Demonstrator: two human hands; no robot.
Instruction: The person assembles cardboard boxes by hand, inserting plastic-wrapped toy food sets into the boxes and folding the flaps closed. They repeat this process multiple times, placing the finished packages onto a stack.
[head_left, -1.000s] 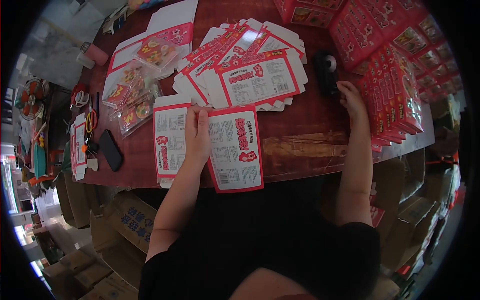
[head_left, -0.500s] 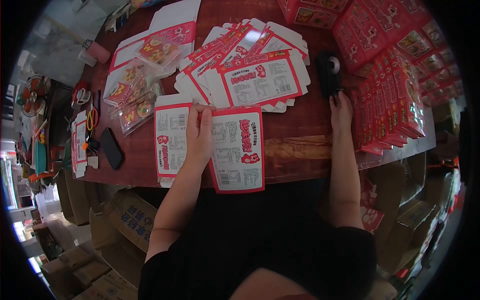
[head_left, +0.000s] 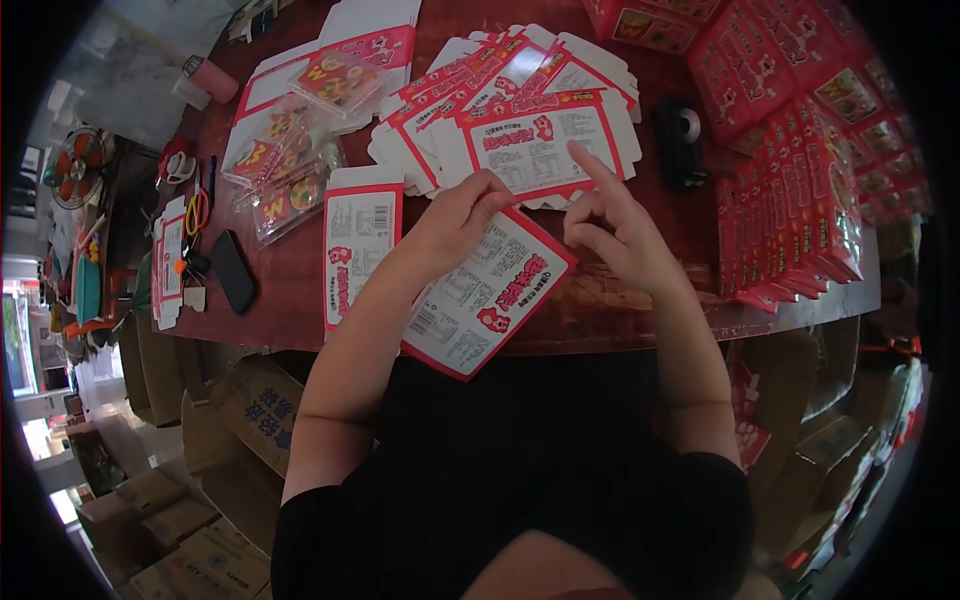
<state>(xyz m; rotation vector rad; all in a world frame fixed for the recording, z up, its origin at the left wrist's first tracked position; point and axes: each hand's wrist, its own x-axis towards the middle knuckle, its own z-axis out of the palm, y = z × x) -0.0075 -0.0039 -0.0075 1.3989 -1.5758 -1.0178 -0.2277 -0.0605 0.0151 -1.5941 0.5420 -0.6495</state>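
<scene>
A red-and-white printed box (head_left: 485, 290) is tilted at the table's front edge, its top edge in the closed fingers of my left hand (head_left: 465, 215). My right hand (head_left: 610, 220) is raised just right of the box's upper corner, its index finger stretched out and the other fingers bent, holding nothing. Left of the held box lies another printed box (head_left: 360, 225), partly behind my left forearm. Flat, unfolded cartons (head_left: 545, 150) are fanned out beyond my hands. Clear packets with colourful contents (head_left: 290, 205) lie to the left of them.
A black tape dispenser (head_left: 680, 145) stands on the dark red table (head_left: 690, 235). Finished red boxes (head_left: 790, 200) are stacked at the right. Scissors (head_left: 198, 208), a black phone (head_left: 233, 272) and a pink bottle (head_left: 210, 78) are on the left. Cardboard cartons (head_left: 240, 430) stand below the table.
My right hand has left the tape dispenser and moved left, close to the held box. My left hand has turned that box from nearly upright to slanted. The camera view has shifted slightly.
</scene>
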